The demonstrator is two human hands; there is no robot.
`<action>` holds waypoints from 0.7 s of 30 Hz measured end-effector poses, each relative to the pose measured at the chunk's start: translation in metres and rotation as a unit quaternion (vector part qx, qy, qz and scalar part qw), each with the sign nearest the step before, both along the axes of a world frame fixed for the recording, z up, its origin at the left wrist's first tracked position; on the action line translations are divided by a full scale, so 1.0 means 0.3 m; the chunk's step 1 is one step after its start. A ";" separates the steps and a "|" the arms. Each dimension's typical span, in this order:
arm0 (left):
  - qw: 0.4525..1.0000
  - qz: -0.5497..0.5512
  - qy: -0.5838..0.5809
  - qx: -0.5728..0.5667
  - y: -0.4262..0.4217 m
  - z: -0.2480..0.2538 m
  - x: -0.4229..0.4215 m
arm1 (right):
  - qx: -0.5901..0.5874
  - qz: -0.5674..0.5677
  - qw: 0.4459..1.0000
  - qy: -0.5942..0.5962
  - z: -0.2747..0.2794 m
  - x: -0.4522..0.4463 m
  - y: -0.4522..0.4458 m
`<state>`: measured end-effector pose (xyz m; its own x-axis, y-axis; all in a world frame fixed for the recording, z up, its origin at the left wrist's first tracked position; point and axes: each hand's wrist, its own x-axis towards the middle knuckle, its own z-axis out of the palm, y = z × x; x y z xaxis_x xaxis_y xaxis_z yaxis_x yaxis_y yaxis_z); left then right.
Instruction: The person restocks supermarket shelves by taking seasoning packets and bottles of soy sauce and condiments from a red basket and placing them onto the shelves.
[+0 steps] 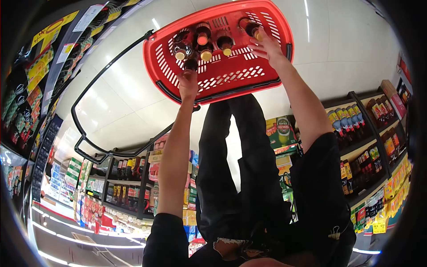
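Note:
A red plastic shopping basket is in front of me, its slotted walls around several dark bottles. My left hand is closed around a dark bottle at the basket's near left. Beside it are a bottle with a red cap and others with pale or yellow caps, one of them a yellow-capped bottle near the middle. My right hand has its fingers spread over the right side. Its thumb side is at the cap of a tilted bottle; whether they touch is unclear.
The basket's black handle swings out to the left over the pale tiled floor. Store shelves with bottles are on the right, and more shelves are at lower left. A green carton stands near my legs.

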<state>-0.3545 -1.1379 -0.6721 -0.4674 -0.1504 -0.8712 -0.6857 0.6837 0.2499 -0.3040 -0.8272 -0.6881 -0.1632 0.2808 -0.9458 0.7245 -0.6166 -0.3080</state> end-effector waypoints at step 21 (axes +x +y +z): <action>0.923 0.154 -0.021 0.353 0.135 0.458 0.089 | 0.162 0.067 0.954 0.243 0.821 0.434 -0.239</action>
<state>-0.3277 -1.0975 -0.5347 -0.4609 0.3416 -0.8191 -0.8396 0.1311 0.5272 -0.1737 -0.8989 -0.4417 -0.6158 0.4910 -0.6162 0.5130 -0.3437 -0.7866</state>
